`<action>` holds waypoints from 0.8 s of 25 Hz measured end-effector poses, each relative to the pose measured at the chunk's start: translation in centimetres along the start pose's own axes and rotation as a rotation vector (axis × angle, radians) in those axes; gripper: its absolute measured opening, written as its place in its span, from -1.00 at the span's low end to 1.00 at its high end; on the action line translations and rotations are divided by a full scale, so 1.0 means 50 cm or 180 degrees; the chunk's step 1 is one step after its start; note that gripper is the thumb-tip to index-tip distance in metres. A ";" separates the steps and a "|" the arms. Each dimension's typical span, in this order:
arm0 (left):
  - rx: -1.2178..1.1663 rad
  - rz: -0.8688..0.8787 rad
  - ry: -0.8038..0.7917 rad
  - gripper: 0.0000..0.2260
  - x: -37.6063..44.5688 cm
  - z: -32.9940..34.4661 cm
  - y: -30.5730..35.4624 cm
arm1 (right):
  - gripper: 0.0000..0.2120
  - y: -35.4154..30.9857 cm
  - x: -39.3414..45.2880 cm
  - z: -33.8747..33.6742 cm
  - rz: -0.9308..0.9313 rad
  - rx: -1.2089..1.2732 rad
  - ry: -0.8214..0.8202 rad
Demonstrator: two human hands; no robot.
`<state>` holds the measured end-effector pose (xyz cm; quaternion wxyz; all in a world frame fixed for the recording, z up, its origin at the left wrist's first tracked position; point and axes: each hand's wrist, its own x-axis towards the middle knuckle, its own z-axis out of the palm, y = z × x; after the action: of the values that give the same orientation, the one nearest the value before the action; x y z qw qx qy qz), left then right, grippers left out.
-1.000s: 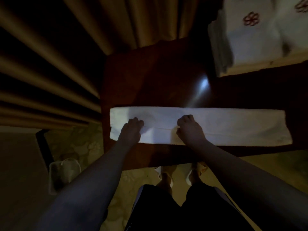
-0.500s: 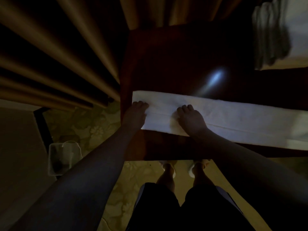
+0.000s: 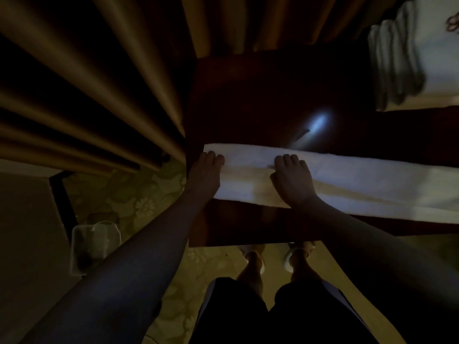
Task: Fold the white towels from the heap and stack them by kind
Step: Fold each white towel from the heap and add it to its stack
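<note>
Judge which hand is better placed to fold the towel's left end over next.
Probably the left hand: it rests on the white towel at its left end, by the table's corner. The right hand rests nearer the strip's middle.

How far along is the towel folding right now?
Done: a stack of folded towels sits at the far right. In hand: one white towel, folded into a long strip, under the left hand and right hand. Left: folding it shorter and stacking it; no heap is visible.

text: none legible | sign: dark red emblem on stacked towels (image 3: 422, 45), cut off by the frame
</note>
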<state>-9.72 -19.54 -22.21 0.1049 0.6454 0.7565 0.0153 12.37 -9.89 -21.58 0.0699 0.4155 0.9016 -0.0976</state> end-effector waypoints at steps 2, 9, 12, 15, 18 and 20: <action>0.0081 0.0081 0.0012 -0.75 -0.010 -0.021 0.003 | -0.72 0.000 -0.020 -0.009 -0.0020 -0.0095 0.0246; -0.0089 -0.0332 -0.0484 -0.64 -0.078 0.055 -0.018 | -0.61 -0.013 -0.070 0.045 -0.0541 -0.0080 -0.0656; -0.0465 -0.1087 -0.0494 -0.52 -0.048 0.061 -0.008 | -0.78 -0.017 -0.052 0.051 -0.0344 0.0158 -0.0416; -0.1317 -0.2149 -0.0434 -0.50 -0.021 0.047 0.000 | -0.80 -0.011 -0.030 0.046 0.0372 0.0638 -0.0095; -0.2136 -0.2723 -0.0464 -0.29 -0.005 0.040 -0.001 | -0.69 -0.004 -0.017 0.044 0.0774 0.0915 -0.0388; -0.2454 -0.2909 -0.0673 -0.28 0.011 0.046 -0.007 | -0.64 -0.008 -0.015 0.043 0.0498 0.0942 -0.0440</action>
<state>-9.73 -19.31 -24.57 0.4017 0.1687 0.8824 0.1774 12.64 -11.17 -23.45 0.0771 0.4824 0.8354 -0.2517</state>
